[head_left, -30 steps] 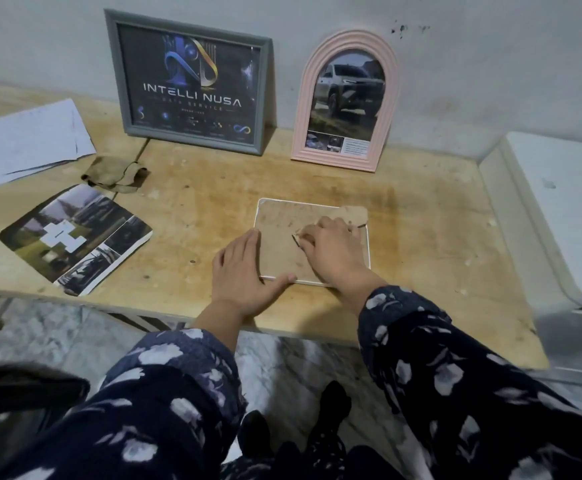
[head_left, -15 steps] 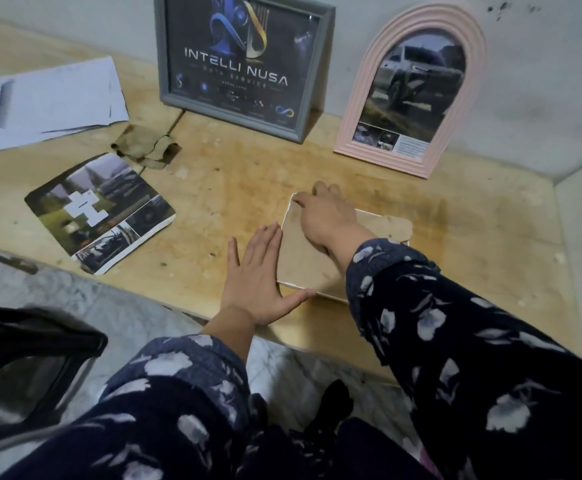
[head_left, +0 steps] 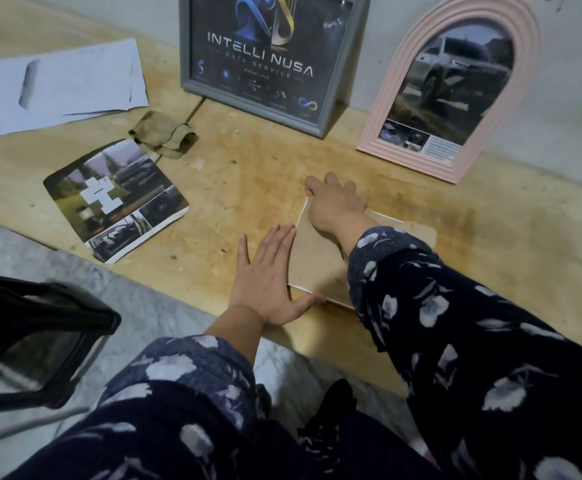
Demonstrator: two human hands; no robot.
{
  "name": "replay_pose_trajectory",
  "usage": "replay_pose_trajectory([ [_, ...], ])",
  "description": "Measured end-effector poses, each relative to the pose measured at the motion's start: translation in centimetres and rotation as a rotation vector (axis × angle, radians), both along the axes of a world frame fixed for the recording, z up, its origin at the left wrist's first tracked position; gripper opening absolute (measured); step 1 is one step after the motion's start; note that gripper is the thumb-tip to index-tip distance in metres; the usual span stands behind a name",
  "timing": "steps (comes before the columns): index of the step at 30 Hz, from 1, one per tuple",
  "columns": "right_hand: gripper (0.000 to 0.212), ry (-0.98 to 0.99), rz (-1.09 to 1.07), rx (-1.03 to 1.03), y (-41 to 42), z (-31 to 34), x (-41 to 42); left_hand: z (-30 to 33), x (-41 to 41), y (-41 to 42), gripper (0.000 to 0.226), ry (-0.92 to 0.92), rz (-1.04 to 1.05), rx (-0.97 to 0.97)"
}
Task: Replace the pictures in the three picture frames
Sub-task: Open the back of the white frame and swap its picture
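Right fingers (head_left: 331,180) hidden behind frame (head_left: 317,258)

The single head-worn camera looks forward and steeply down from close above the wooden table (head_left: 213,188), facing the wall (head_left: 566,84) behind it, with the wearer's sleeves and lap filling the lower foreground.

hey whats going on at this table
A person is working on a picture frame lying face down on the wooden table. The left hand lies flat against its left edge, bracing it, while the right hand reaches over the far corner, fingers at the top edge. A grey frame and a pink arched frame stand against the wall with pictures in them. A loose printed picture and some white sheets lie to the left.
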State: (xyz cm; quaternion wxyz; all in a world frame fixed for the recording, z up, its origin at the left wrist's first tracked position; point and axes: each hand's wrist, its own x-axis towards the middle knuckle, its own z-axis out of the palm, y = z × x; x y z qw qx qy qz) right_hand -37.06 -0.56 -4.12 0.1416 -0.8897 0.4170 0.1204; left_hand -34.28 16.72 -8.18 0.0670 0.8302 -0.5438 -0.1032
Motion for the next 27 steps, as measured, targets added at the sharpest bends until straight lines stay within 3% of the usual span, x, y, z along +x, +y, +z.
replay_pose_trajectory([
  [9,0.038,-0.042,0.042,-0.085,0.0,1.6,-0.3,0.0,0.0,-0.4,0.116,0.007,-0.001,-0.037],
  [21,0.040,-0.117,-0.014,0.000,-0.1,1.8,-0.8,-0.2,-0.2,-0.2,0.113,0.019,0.002,-0.077],
  [27,0.044,-0.096,-0.083,-0.179,-0.4,1.8,-2.3,-0.3,-0.2,-0.3,0.115,0.005,0.006,-0.057],
])
